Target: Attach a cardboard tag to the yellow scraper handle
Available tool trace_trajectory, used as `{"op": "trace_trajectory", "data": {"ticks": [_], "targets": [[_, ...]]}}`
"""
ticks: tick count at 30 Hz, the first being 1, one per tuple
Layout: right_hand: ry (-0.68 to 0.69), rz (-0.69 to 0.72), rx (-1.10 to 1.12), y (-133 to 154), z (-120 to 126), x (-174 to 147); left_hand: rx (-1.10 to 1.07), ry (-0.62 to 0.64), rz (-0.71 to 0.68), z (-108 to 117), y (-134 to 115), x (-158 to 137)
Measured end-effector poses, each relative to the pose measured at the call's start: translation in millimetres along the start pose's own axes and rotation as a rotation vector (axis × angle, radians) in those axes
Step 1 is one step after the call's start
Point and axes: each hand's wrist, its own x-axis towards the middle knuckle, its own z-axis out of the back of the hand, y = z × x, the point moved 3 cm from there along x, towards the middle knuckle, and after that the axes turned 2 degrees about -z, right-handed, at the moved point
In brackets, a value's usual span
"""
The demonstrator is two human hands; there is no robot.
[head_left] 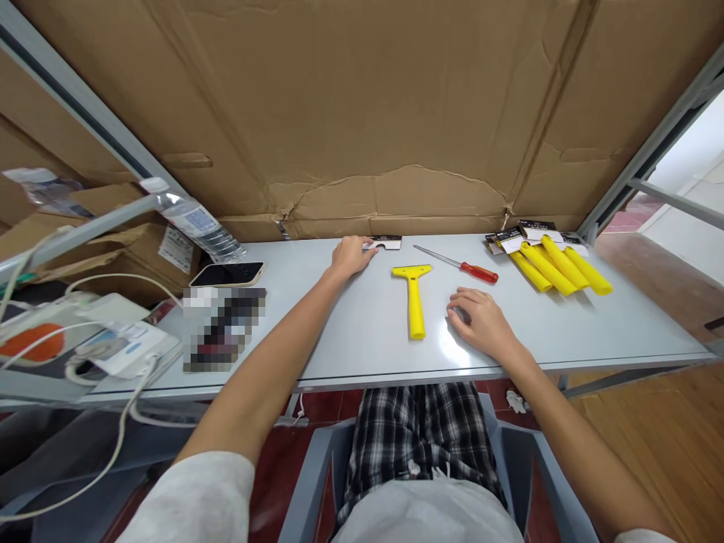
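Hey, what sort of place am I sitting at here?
Most likely a makeshift indoor workbench: a red-handled metal screwdriver lies beside a yellow T-shaped plastic tool, more yellow plastic handles with black-and-white cards are bunched at the right, and a big brown cardboard sheet stands behind.

left hand [351, 258] touching black-and-white card [390, 243], back of desk [351, 339] | right hand [480, 322] loosely curled, right of yellow scraper [415, 303] | red-handled screwdriver [478, 272] behind right hand | yellow handles [547, 270] grouped farther right | phone [229, 274] at left
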Motion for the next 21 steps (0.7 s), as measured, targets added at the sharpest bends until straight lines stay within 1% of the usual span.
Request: {"op": "trace_trajectory", "data": {"ticks": [3, 6, 10, 12, 14, 17, 19, 21], "targets": [[0.006, -0.003, 0.002, 0, 0, 0, 0.033, -0.017, -0.010, 1, -6, -8], [0.010, -0.007, 0.001, 1, 0, -1, 0.079, -0.033, -0.012, 8, -12, -20], [0.022, -0.011, -0.002, 2, 1, 0, 0.128, -0.078, 0.030, 26, -14, -33], [0.034, -0.020, -0.006, 2, 3, 3, 0.075, -0.124, 0.060, 36, -13, -38], [0.045, -0.036, -0.009, 2, 6, 8, -0.073, -0.159, 0.077, 45, -14, -45], [0.027, -0.047, 0.046, 7, 11, 14, -0.437, -0.158, 0.077, 56, -23, -66], [-0.020, -0.034, 0.141, 15, 14, 14, -0.699, -0.132, 0.106, 60, -35, -89], [-0.074, -0.017, 0.267, 27, 17, 11, -0.906, -0.080, 0.118, 61, -52, -118]]}}
